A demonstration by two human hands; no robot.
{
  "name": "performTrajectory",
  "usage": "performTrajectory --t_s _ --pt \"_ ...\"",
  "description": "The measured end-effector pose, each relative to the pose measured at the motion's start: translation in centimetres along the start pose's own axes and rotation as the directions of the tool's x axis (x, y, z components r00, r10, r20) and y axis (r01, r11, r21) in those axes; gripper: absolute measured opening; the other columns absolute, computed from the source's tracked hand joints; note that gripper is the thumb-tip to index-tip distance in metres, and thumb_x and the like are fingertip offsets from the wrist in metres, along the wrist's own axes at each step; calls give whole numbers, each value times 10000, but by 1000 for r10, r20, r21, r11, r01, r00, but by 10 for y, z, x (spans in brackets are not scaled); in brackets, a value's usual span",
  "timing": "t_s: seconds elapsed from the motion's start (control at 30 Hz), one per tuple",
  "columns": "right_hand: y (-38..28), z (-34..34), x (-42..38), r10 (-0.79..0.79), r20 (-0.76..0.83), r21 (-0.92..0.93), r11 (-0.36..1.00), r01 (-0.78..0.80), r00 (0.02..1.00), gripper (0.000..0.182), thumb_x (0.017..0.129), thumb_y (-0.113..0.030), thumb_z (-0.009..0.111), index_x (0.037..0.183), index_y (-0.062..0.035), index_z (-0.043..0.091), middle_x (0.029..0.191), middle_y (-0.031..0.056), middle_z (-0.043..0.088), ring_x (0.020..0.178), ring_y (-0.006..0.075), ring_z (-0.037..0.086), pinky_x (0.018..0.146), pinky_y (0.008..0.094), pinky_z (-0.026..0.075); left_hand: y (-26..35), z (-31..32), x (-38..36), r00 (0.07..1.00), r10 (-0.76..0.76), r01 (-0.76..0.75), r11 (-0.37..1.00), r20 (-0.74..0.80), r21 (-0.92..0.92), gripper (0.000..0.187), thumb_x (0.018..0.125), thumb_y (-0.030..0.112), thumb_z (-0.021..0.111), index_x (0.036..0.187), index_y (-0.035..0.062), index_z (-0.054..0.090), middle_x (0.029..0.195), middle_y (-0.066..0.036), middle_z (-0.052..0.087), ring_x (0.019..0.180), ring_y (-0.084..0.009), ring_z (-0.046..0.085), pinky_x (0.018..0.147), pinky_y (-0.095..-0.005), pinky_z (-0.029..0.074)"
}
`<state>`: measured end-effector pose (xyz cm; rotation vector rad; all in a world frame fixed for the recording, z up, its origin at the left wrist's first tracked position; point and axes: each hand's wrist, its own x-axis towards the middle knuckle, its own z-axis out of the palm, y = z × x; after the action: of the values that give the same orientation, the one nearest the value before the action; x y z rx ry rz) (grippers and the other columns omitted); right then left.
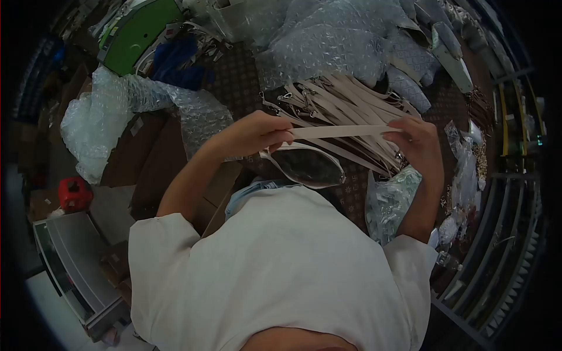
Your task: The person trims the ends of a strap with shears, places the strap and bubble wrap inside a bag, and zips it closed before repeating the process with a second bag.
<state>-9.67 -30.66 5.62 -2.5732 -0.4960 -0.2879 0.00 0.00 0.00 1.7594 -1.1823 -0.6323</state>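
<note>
A pale beige strap (339,131) is stretched level between my two hands, in front of my chest. My left hand (260,131) pinches its left end, fingers closed. At the other end, my right hand (415,140) grips it between thumb and fingers. Just below the strap lies an open bag (341,178) with a light rim and a dark inside. Behind my hands spreads a pile of similar beige straps (351,108) with metal clasps, on a brown patterned surface (237,76).
Bubble wrap (328,38) covers the back of the work surface, with more bubble wrap (111,117) at left. A green object (140,35) and blue material (178,61) lie back left. Clear plastic (395,196) sits by my right forearm. A metal rack (497,245) stands at right.
</note>
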Motion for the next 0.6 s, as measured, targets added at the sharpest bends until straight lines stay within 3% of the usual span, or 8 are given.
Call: performTrajectory --t_s 0.07,0.1,0.2,0.37,0.6 --pt "4 -3 -8 166 -42 189 970 -155 985 171 713 -59 670 852 16 607 708 101 604 566 136 570 515 258 445 13 -11 -10 982 -185 189 965 40 -183 131 869 97 506 835 -12 571 583 -28 537 489 -72 469 463 -207 377" --pt "6 -7 -19 190 7 179 966 -188 982 171 713 -59 670 852 16 607 708 101 604 566 136 570 515 258 445 14 4 -11 981 -190 196 952 48 -236 131 869 97 506 835 -12 571 583 -28 537 489 -72 469 463 -207 377" --pt "10 -4 -18 238 -17 241 944 -227 971 202 695 -63 686 850 33 598 681 84 585 543 102 544 491 222 415 22 -7 -11 988 -123 143 958 93 -248 148 877 105 494 842 -17 571 588 -23 537 478 -62 452 449 -200 360" --pt "17 -9 -22 279 50 284 917 -281 959 196 681 -48 688 834 33 594 658 51 562 532 67 512 489 201 395 27 -12 -13 973 -52 161 853 226 -497 178 881 82 455 967 -29 565 619 -28 547 513 -56 446 482 -193 364" --pt "26 -6 -23 342 81 305 886 -350 936 185 681 -39 684 833 19 596 659 30 556 556 56 506 507 197 401 30 -6 -12 972 23 125 791 232 -599 235 854 86 480 1048 -27 549 670 -36 558 567 -53 454 500 -186 355"
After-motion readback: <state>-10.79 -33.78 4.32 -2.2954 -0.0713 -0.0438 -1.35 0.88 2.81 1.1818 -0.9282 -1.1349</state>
